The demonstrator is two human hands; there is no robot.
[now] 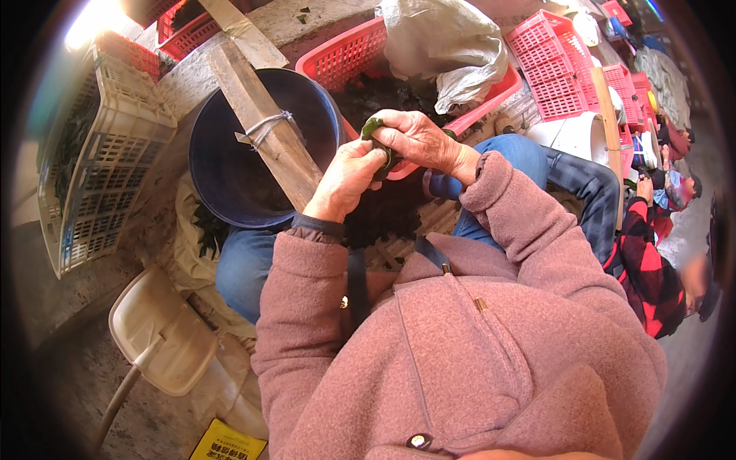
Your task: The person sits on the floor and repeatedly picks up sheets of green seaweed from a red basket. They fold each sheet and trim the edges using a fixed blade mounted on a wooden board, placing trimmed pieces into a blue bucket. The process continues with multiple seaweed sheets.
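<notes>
Both hands meet in front of me around a dark green, leaf-like strip, perhaps seaweed (386, 161). My left hand (349, 175) pinches its lower part between thumb and fingers. From the right, my right hand (415, 138) grips the upper part, where a bright green edge shows. The hands are close together over the near edge of a pink plastic basket (339, 54), which holds a dark leafy mass (397, 95). Left of the hands stands a dark blue tub (215, 190), with a wooden board (259, 115) tied with cord across it.
A white sack (445, 40) drapes over the pink basket. At the left a cream plastic crate (115, 172) holds dark leaves, above a folding chair (164, 333). Stacked pink crates (546, 69) and a white bucket (575, 138) stand right. A co-worker in a red-black checked jacket (644, 270) sits nearby.
</notes>
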